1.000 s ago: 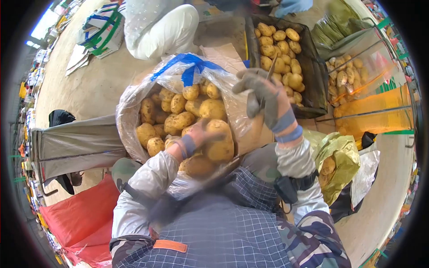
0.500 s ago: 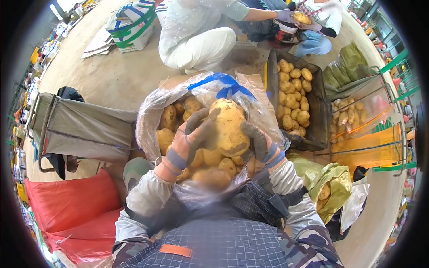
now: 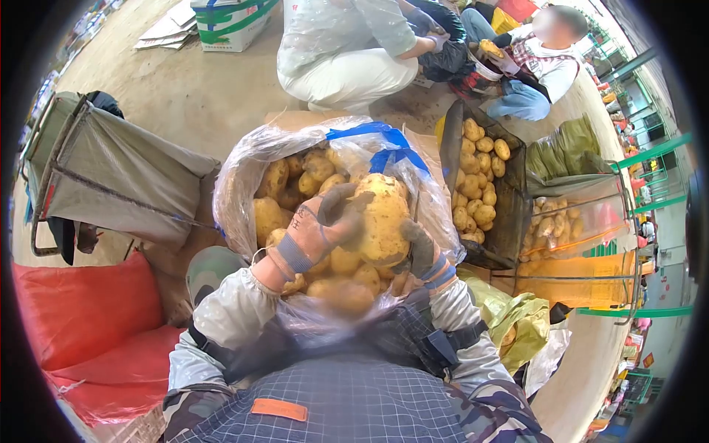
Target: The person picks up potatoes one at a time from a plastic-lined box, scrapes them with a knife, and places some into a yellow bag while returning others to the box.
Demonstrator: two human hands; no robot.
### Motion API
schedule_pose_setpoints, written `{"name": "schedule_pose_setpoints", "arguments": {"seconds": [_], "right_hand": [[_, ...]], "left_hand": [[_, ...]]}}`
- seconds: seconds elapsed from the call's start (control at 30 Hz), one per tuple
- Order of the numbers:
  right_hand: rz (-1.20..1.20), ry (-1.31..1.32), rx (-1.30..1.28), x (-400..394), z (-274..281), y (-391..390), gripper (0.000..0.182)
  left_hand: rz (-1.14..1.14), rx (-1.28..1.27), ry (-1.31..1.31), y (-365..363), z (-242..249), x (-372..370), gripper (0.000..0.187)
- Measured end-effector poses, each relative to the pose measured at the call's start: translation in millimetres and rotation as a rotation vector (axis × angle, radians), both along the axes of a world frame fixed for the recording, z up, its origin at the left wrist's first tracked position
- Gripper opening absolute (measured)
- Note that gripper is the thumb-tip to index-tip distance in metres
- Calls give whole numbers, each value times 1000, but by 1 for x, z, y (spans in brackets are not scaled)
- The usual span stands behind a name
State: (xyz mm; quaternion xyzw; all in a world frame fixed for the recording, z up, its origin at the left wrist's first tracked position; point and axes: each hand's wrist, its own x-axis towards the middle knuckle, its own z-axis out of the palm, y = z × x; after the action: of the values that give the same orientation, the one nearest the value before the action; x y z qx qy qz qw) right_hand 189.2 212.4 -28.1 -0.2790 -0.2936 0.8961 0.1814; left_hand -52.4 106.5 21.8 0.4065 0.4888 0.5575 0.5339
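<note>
Both of my gloved hands hold one large yellow potato (image 3: pixel 384 221), which has brown patches on its skin. My left hand (image 3: pixel 325 229) grips its left side, with the thumb and fingers bent against it. Around the lower right side of the same potato curl the fingers of my right hand (image 3: pixel 427 255). Beneath them stands an open container lined with a clear plastic bag (image 3: pixel 240 162), with blue tape on its far rim. Many potatoes (image 3: pixel 272 214) lie inside it, partly covered by my hands.
A dark crate (image 3: pixel 509 181) of potatoes stands to the right, beside a mesh bag (image 3: pixel 550 229) of potatoes on a metal frame. Red sacks (image 3: pixel 88 310) lie at left, below a grey cloth-covered frame (image 3: pixel 133 170). Two people sit or crouch ahead, one holding a potato (image 3: pixel 490 49).
The view has turned to the right. The large potato is still between my hands and looks slightly rotated. A potato once reached by both people ahead is now with the right-hand person only.
</note>
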Motion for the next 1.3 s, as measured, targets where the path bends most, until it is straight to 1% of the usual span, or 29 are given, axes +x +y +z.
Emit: {"name": "schedule_pose_setpoints", "arguments": {"seconds": [0.03,0.07,0.13,0.17,0.23,0.27,0.33,0.37,0.47,0.57,0.67,0.7,0.77,0.83,0.87,0.93,0.97,1.03,1.07,1.13,1.17,1.23,1.27,1.3], "right_hand": [[19,74,-46,-1,0,0,47],[50,228,-131,-5,-1,0,50],[23,234,-106,-16,13,-7,62],[-32,87,7,-20,27,-12,71],[-138,-42,140,-32,37,-16,81],[-191,-23,158,-37,32,-16,81],[-198,43,223,-38,28,-14,80],[-198,56,260,-38,24,-13,80],[-179,56,327,-37,19,-12,80],[-160,26,363,-37,17,-11,79],[-106,-55,468,-34,11,-10,79],[-82,-76,475,-33,10,-11,79],[-62,-32,312,-34,9,-12,78],[-104,137,-97,-40,19,-15,79],[-117,118,-107,-40,17,-15,79],[-75,1,147,-34,6,-12,79],[-17,-97,408,-27,-10,-7,79],[-17,-110,468,-29,-10,-8,79],[-76,-25,267,-31,-9,-10,79],[-120,76,16,-36,6,-15,78],[-108,92,-33,-38,14,-17,78],[-90,90,-9,-38,17,-18,77],[-85,72,65,-37,16,-18,77],[-54,0,285,-36,10,-16,77]], "left_hand": [[4,32,47,0,-2,-1,47],[-11,11,-17,0,-2,-3,47],[-46,-31,-145,-2,5,-7,48],[-39,-21,-172,-3,10,-6,47],[-28,9,-228,-1,20,-1,46],[-35,-10,-249,1,20,-3,46],[-58,-57,-291,2,16,-15,47],[-83,-53,-160,4,9,-21,49],[-14,-80,155,4,-9,-20,51],[-3,169,224,8,-16,-18,56],[4,102,57,6,-9,-5,66],[11,83,52,7,-10,-1,70],[31,42,42,7,-12,3,76],[42,9,37,7,-7,4,80],[45,-6,34,7,-6,4,81],[49,8,58,7,-6,3,81],[51,14,69,7,-7,3,81],[54,20,102,6,-2,3,80],[55,23,118,6,-1,3,79],[59,26,134,6,-3,3,78],[61,26,141,6,-3,3,78],[67,37,178,5,-1,2,76],[69,44,197,4,0,2,76],[75,36,207,3,1,2,76]]}}
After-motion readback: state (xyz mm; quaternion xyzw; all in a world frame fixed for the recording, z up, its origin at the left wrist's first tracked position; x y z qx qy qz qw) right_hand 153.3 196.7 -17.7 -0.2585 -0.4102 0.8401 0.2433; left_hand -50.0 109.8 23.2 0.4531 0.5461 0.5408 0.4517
